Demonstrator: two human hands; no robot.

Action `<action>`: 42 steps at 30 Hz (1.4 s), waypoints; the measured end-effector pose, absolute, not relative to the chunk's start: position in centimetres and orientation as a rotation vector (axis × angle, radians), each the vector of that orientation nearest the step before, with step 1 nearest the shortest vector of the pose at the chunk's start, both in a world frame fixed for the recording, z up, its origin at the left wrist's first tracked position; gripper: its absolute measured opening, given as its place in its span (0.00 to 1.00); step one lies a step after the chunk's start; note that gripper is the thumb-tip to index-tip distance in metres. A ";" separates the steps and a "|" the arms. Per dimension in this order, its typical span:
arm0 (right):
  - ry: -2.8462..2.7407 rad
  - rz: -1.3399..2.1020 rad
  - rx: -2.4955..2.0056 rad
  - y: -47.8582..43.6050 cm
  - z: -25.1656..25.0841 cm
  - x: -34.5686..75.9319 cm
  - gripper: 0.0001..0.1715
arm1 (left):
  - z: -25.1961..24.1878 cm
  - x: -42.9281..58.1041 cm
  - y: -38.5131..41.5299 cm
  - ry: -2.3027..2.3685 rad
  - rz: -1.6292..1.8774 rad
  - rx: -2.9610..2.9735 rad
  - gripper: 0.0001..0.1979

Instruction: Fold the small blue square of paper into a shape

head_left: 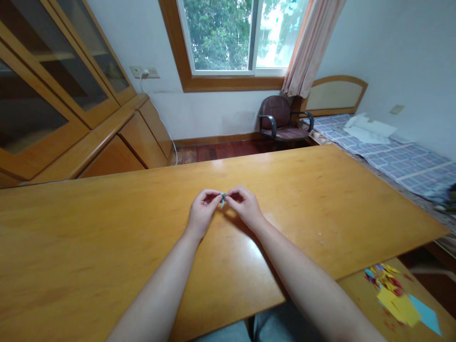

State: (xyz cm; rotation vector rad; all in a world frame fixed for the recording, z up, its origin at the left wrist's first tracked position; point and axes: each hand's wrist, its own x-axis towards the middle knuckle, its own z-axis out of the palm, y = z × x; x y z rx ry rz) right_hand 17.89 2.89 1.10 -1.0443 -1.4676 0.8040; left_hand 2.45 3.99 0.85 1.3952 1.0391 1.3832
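A small folded piece of blue-green paper (223,201) is held between my two hands, above the middle of the wooden table (107,247). My left hand (204,209) pinches its left side between thumb and fingertips. From the right, my right hand (245,203) grips the other side the same way. A pointed tip of the paper hangs down between the thumbs. The fingertips cover much of it, so its full shape cannot be made out.
At the lower right, a lower surface (370,313) bears yellow paper sheets (399,306), a light blue sheet (425,313) and several small colourful folded papers (384,278). A brown armchair (280,116) and a bed (395,156) stand beyond the table. Cabinets (117,159) line the left.
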 end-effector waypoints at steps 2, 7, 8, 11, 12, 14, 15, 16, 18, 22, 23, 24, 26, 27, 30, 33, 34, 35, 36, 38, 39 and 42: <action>-1.468 0.796 -1.047 2.9 1.1 17.9 0.06 | 1.0 2.4 3.9 1.050 1.376 1.461 0.10; -1.478 0.782 -1.045 2.9 1.2 17.9 0.05 | 1.5 2.4 3.7 1.061 1.400 1.657 0.07; -1.482 0.784 -1.046 2.9 1.3 17.9 0.05 | 1.5 2.4 3.6 1.065 1.404 1.655 0.07; -1.486 0.787 -1.044 2.8 1.4 17.9 0.05 | 1.6 2.4 3.6 1.068 1.399 1.586 0.08; -1.486 0.786 -1.043 2.8 1.4 18.0 0.06 | 1.5 2.4 3.6 1.065 1.395 1.551 0.08; -1.487 0.782 -1.044 2.8 1.4 18.0 0.06 | 1.3 2.5 3.7 1.054 1.385 1.483 0.09; -1.489 0.780 -1.045 2.8 1.3 18.0 0.06 | 1.2 2.5 3.8 1.047 1.381 1.453 0.10; -1.491 0.775 -1.047 2.8 1.3 18.0 0.06 | 1.0 2.5 3.9 1.039 1.378 1.424 0.10; -1.497 0.767 -1.050 2.7 1.3 18.0 0.06 | 0.7 2.5 4.0 1.019 1.385 1.371 0.10; -1.513 0.762 -1.044 2.8 1.3 18.0 0.06 | 0.1 2.4 4.4 1.006 1.363 1.301 0.12; -1.516 0.764 -1.041 2.8 1.3 18.0 0.06 | 0.0 2.4 4.4 1.003 1.360 1.283 0.13; -1.520 0.766 -1.040 2.8 1.3 18.0 0.06 | 0.0 2.4 4.5 0.999 1.359 1.266 0.13; -1.530 0.766 -1.036 2.8 1.4 18.1 0.06 | -0.1 2.4 4.6 0.984 1.353 1.239 0.15; -1.534 0.763 -1.031 2.8 1.4 18.1 0.06 | 0.0 2.3 4.6 0.975 1.344 1.231 0.15; -1.543 0.748 -1.017 2.7 1.4 18.2 0.06 | 0.2 2.3 4.5 0.967 1.317 1.226 0.13; -1.548 0.732 -1.014 2.7 1.3 18.2 0.05 | 0.3 2.3 4.4 0.986 1.329 1.242 0.12; -1.550 0.727 -1.013 2.7 1.3 18.2 0.05 | 0.4 2.2 4.4 0.993 1.337 1.249 0.12; -1.553 0.722 -1.011 2.8 1.3 18.2 0.05 | 0.4 2.2 4.4 0.999 1.342 1.257 0.12; -1.555 0.719 -1.011 2.8 1.3 18.2 0.05 | 0.3 2.2 4.4 1.007 1.345 1.266 0.12; -1.563 0.719 -1.009 2.8 1.3 18.2 0.04 | 0.2 2.1 4.4 1.024 1.346 1.290 0.11; -1.568 0.721 -1.006 2.8 1.3 18.2 0.03 | 0.2 2.1 4.5 1.032 1.345 1.303 0.11; -1.577 0.726 -0.982 2.9 1.4 18.1 0.04 | 0.2 2.0 4.5 1.043 1.336 1.332 0.11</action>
